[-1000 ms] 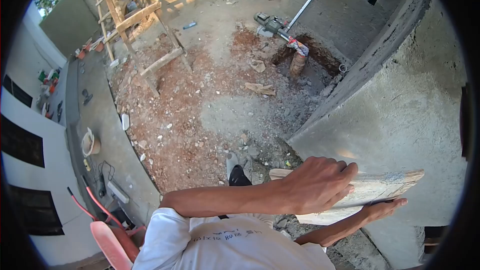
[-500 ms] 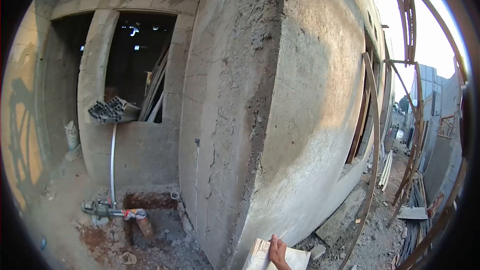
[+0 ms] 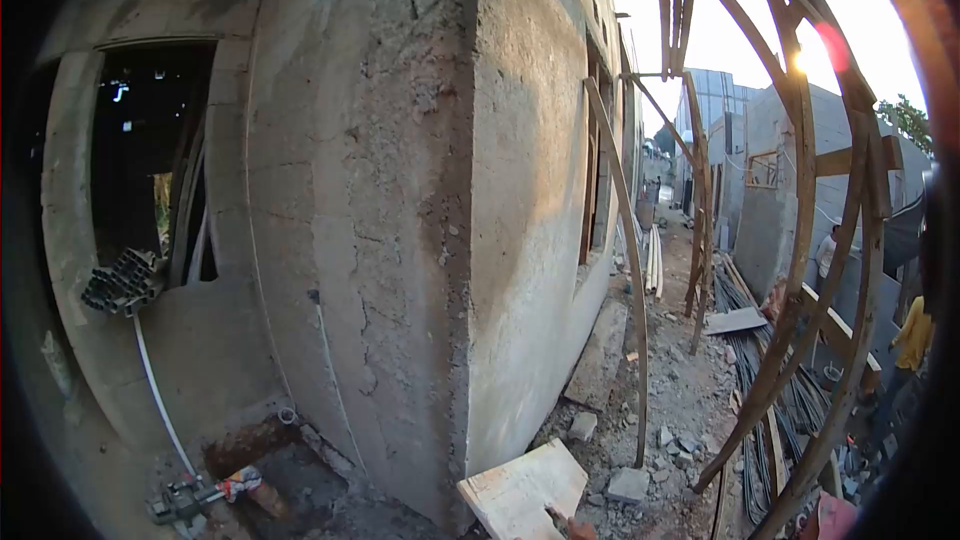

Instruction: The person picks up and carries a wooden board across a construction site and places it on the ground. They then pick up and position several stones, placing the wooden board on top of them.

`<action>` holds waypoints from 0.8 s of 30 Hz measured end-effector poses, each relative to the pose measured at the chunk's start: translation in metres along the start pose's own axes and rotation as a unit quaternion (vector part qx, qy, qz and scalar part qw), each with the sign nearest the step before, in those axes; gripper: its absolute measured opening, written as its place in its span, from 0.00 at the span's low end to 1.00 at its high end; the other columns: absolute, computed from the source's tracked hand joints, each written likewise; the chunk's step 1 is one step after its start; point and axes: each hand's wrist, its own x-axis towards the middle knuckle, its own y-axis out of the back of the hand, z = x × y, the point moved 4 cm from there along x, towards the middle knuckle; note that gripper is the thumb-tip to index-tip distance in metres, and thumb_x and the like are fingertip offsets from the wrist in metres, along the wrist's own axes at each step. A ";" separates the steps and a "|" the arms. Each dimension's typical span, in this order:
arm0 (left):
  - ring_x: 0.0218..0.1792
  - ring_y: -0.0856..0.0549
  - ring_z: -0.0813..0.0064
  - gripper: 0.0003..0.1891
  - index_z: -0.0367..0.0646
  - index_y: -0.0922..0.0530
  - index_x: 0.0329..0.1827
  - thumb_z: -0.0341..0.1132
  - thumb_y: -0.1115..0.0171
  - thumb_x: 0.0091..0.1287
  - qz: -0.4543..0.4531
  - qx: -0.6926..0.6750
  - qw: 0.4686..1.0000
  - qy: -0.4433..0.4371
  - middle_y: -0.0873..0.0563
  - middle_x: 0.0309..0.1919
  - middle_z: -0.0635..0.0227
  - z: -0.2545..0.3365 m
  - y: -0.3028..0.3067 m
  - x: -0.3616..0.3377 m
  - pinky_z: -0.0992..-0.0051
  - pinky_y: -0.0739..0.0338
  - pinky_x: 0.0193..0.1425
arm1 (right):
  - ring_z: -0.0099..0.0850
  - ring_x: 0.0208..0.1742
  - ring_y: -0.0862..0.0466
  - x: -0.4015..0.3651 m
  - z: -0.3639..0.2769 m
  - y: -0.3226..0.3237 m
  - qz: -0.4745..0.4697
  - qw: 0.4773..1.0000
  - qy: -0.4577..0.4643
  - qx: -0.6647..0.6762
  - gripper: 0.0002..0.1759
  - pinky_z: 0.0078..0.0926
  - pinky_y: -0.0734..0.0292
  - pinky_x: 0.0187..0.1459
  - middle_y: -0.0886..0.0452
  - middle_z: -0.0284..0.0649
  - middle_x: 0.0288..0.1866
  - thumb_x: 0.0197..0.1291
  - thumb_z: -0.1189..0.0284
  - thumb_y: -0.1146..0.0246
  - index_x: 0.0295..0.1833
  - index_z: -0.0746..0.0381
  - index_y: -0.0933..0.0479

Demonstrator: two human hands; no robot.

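Change: compared with half a second ago, the view is turned to the right, so the wall corner (image 3: 470, 280) sits farther left; more of the board shows and less of the hand.
Board: the pale board (image 3: 522, 488) is tilted, near the foot of the wall corner in the view.
Right hand: what seems to be the right hand (image 3: 577, 530) meets the board's lower edge, below the wall corner; the frame cuts it off, so I cannot tell whether its fingers are clamped or apart.
Left hand: out of view, its fingers unknown.
Pump: the pump (image 3: 183, 503) lies left of the wall corner, beside a dug pit (image 3: 310, 475).
Metal tubes: the bundle (image 3: 125, 282) rests in the window opening, left of the wall corner.
Timber frame: bent poles (image 3: 800, 240) stand right of the wall corner.
Co-worker: a person in a yellow top (image 3: 912, 335) is far right of the wall corner.
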 end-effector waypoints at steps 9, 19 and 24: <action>0.44 0.23 0.72 0.18 0.30 0.27 0.49 0.36 0.42 0.64 0.033 -0.113 0.989 0.093 0.21 0.44 0.61 -0.023 0.026 -0.056 0.74 0.31 0.50 | 0.48 0.57 0.27 -0.040 0.055 -0.041 0.003 0.992 0.001 0.125 0.46 0.38 0.33 0.55 0.29 0.57 0.57 0.48 0.41 0.41 0.59 0.71 0.35; 0.59 0.31 0.60 0.35 0.30 0.41 0.64 0.56 0.56 0.67 0.256 -0.256 0.926 0.111 0.33 0.61 0.52 -0.030 0.027 -0.059 0.64 0.36 0.62 | 0.42 0.52 0.24 0.039 0.076 -0.095 -0.215 0.895 -0.245 0.304 0.56 0.43 0.24 0.45 0.31 0.53 0.57 0.45 0.35 0.42 0.68 0.66 0.48; 0.58 0.30 0.56 0.40 0.30 0.40 0.63 0.61 0.53 0.63 0.415 -0.102 0.890 0.159 0.33 0.60 0.49 -0.030 0.013 -0.057 0.61 0.34 0.60 | 0.35 0.26 0.20 0.091 0.091 -0.135 -0.216 0.802 -0.283 0.479 0.41 0.34 0.22 0.28 0.24 0.41 0.27 0.49 0.40 0.40 0.53 0.66 0.34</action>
